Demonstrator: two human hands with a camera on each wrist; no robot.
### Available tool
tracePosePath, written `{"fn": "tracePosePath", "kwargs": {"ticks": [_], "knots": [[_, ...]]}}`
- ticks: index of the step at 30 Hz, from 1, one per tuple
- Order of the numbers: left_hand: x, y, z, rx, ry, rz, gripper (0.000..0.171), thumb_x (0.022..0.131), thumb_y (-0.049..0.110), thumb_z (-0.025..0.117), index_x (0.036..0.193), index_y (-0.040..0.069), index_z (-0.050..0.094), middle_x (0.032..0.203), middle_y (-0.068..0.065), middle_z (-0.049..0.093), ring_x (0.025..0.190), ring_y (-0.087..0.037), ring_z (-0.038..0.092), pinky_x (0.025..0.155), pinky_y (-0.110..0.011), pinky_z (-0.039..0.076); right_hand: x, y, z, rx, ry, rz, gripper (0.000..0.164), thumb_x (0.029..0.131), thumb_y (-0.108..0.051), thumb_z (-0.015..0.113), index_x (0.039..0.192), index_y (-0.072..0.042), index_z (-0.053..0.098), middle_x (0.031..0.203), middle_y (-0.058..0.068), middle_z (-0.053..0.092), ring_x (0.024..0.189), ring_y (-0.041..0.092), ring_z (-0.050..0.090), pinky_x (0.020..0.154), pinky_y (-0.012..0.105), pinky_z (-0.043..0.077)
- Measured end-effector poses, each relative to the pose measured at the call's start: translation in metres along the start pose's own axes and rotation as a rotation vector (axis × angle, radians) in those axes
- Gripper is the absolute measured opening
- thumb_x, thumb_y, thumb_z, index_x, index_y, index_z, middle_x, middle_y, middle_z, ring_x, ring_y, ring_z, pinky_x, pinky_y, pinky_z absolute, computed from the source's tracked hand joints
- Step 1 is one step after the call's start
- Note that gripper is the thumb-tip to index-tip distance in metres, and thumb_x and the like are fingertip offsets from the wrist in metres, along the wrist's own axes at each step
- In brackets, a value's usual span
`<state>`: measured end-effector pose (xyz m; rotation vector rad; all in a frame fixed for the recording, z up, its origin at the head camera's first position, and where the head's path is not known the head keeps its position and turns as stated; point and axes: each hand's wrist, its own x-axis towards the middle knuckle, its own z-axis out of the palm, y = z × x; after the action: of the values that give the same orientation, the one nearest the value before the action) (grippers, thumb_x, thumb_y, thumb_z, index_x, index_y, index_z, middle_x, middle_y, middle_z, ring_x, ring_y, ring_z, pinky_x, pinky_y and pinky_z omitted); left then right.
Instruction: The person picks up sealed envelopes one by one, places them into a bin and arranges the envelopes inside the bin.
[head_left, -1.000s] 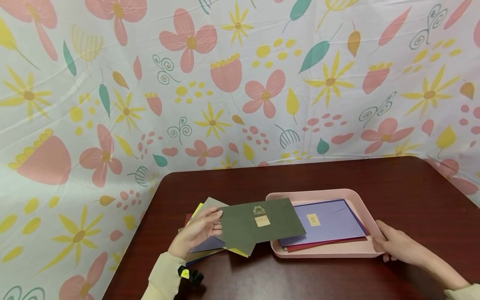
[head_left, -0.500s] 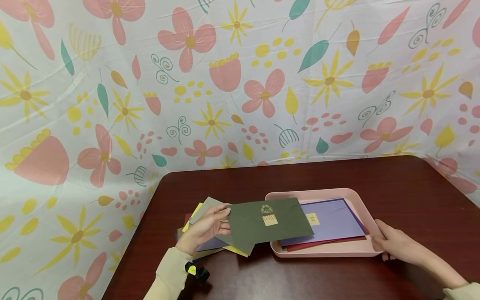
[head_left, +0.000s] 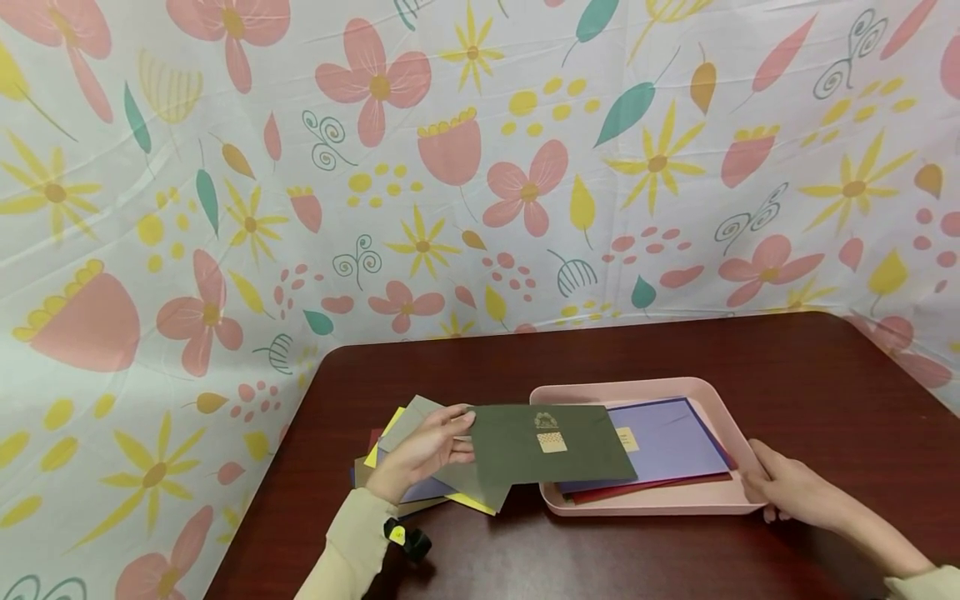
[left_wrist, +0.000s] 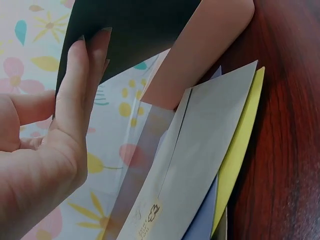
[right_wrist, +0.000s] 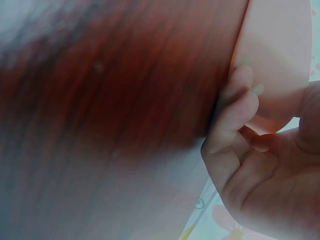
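Left hand [head_left: 429, 446] pinches the green envelope [head_left: 553, 462] partly over the tray [head_left: 652, 507]; right hand [head_left: 793, 485] grips the tray's side, apparently to steady it.

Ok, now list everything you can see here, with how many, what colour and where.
Table: 1, dark reddish brown, lower view
Cloth: 1, white with coloured flowers and leaves, behind the table
Tray: 1, pink, on the table
Lavender envelope: 1, lavender, in the tray
Red edges: count unclear, red, beneath the lavender envelope
Dark green envelope: 1, dark green, held up, overlapping the tray in the head view
Grey envelope: 1, grey, left of the tray
Yellow envelope: at least 1, yellow, under the grey envelope
Black band: 1, black with yellow patch, low in the head view
Sleeves: 2, cream, on the forearms
Left hand: 1, bare, pinching the dark green envelope
Right hand: 1, bare, gripping the tray's right side
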<state>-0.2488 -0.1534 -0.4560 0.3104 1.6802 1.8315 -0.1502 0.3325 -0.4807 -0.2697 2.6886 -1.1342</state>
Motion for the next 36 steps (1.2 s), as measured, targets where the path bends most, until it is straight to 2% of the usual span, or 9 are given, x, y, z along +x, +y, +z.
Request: {"fn": "tracePosePath", "kwargs": {"ticks": [4,5,8,11,12,17,23,31,36], "knots": [[0.003,-0.001,0.003,0.006,0.013,-0.001,0.071,0.104,0.024,0.042,0.152,-0.006,-0.002,0.155,-0.034,0.005,0.080,-0.005,0.063,0.081,-0.020,0.053,0.000,0.000,0.000,0.001,0.002,0.002,0.016,0.100,-0.008,0.044,0.110,0.004,0.040,0.069,0.002,0.051,0.050,0.008,0.053,0.045,0.027,0.045],[0.004,-0.001,0.005,0.007,0.020,-0.001,0.069,0.104,0.023,0.042,0.151,-0.006,0.002,0.152,-0.035,0.015,0.078,-0.004,0.063,0.080,-0.020,0.053,0.000,0.000,0.000,0.001,0.002,0.004,0.016,0.100,-0.008,0.044,0.110,0.004,0.040,0.069,0.002,0.051,0.050,0.009,0.053,0.045,0.027,0.045],[0.006,0.000,0.009,0.024,0.044,0.002,0.056,0.103,0.020,0.046,0.146,-0.007,0.021,0.120,-0.021,0.049,0.067,-0.004,0.063,0.077,-0.021,0.055,0.000,-0.001,0.000,0.000,0.003,0.007,0.016,0.100,-0.008,0.044,0.110,0.004,0.040,0.069,0.002,0.051,0.050,0.009,0.054,0.045,0.027,0.045],[0.008,0.001,0.012,0.064,0.068,-0.006,0.046,0.101,0.020,0.051,0.135,-0.007,0.034,0.091,-0.004,0.050,0.065,-0.007,0.064,0.075,-0.022,0.057,0.000,-0.001,0.000,-0.006,0.002,0.009,0.016,0.100,-0.008,0.044,0.110,0.004,0.039,0.069,0.002,0.051,0.050,0.009,0.054,0.045,0.027,0.045],[0.009,0.001,0.013,0.078,0.073,-0.008,0.045,0.100,0.019,0.053,0.133,-0.006,0.035,0.088,-0.003,0.052,0.065,-0.007,0.064,0.075,-0.023,0.057,0.000,-0.001,0.000,-0.009,0.004,0.009,0.016,0.100,-0.008,0.044,0.110,0.004,0.039,0.069,0.002,0.051,0.050,0.009,0.054,0.045,0.027,0.045],[0.011,-0.001,0.016,0.112,0.100,-0.012,0.045,0.097,0.015,0.060,0.130,-0.006,0.038,0.088,-0.003,0.061,0.073,-0.010,0.066,0.079,-0.027,0.057,0.000,-0.002,-0.001,-0.007,0.001,0.009,0.015,0.101,-0.008,0.043,0.110,0.004,0.039,0.069,0.003,0.051,0.050,0.009,0.054,0.045,0.027,0.045],[0.016,0.002,0.024,0.143,0.118,0.006,0.040,0.094,0.011,0.063,0.124,-0.004,0.043,0.088,-0.006,0.061,0.077,-0.012,0.066,0.081,-0.031,0.057,0.000,-0.001,0.000,-0.009,0.000,0.010,0.013,0.101,-0.008,0.043,0.107,0.003,0.038,0.069,0.002,0.050,0.050,0.009,0.053,0.044,0.026,0.044],[0.025,0.007,0.037,0.195,0.197,0.012,0.049,0.091,0.011,0.067,0.130,-0.010,0.047,0.086,-0.010,0.070,0.068,-0.011,0.069,0.069,-0.026,0.058,0.000,0.001,0.001,-0.023,0.008,0.004,0.012,0.101,-0.008,0.043,0.106,0.001,0.039,0.068,0.001,0.050,0.049,0.008,0.053,0.044,0.026,0.044],[0.028,0.011,0.043,0.176,0.196,0.012,0.048,0.090,0.008,0.067,0.130,-0.012,0.049,0.091,-0.016,0.072,0.068,-0.012,0.070,0.069,-0.025,0.058,0.000,0.001,0.000,-0.015,0.001,0.000,0.012,0.101,-0.009,0.043,0.106,0.001,0.039,0.070,0.002,0.050,0.050,0.009,0.053,0.045,0.026,0.044]]}}
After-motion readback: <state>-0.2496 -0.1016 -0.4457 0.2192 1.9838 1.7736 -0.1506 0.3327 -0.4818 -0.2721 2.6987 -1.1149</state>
